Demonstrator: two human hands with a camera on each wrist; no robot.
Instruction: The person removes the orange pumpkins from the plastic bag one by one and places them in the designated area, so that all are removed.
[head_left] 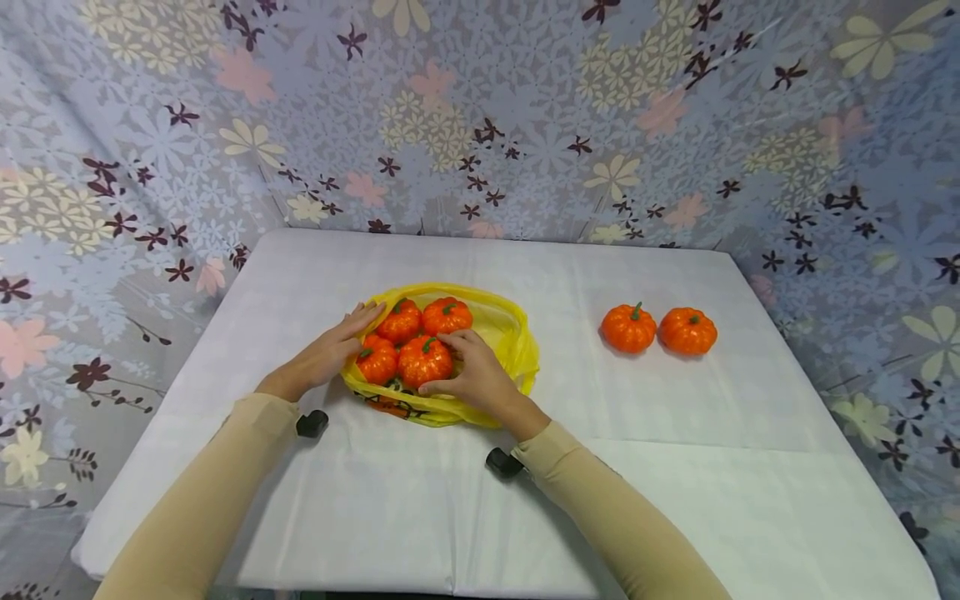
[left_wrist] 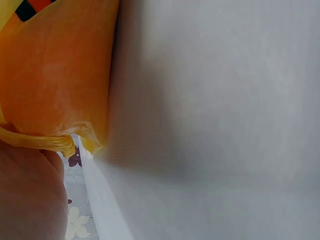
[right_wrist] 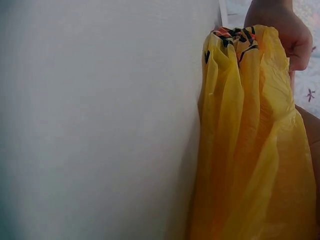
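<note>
A yellow plastic bag (head_left: 498,321) lies open on the table with several small orange pumpkins inside. My right hand (head_left: 480,375) reaches over its front rim, thumb and fingers round the front pumpkin (head_left: 425,360). At the bag's left side, my left hand (head_left: 326,354) rests along the rim with fingers extended, beside the left pumpkin (head_left: 377,360). Two more pumpkins, one at the back left (head_left: 400,321) and one at the back right (head_left: 447,315), sit behind. In the left wrist view, the bag's side (left_wrist: 55,85) glows orange above my palm (left_wrist: 30,195). Yellow folds of the bag (right_wrist: 250,135) fill the right wrist view's right side.
Two further pumpkins, a left one (head_left: 628,328) and a right one (head_left: 687,332), stand side by side on the white-covered table (head_left: 675,500), right of the bag. A floral curtain (head_left: 480,125) hangs behind the table and at both sides.
</note>
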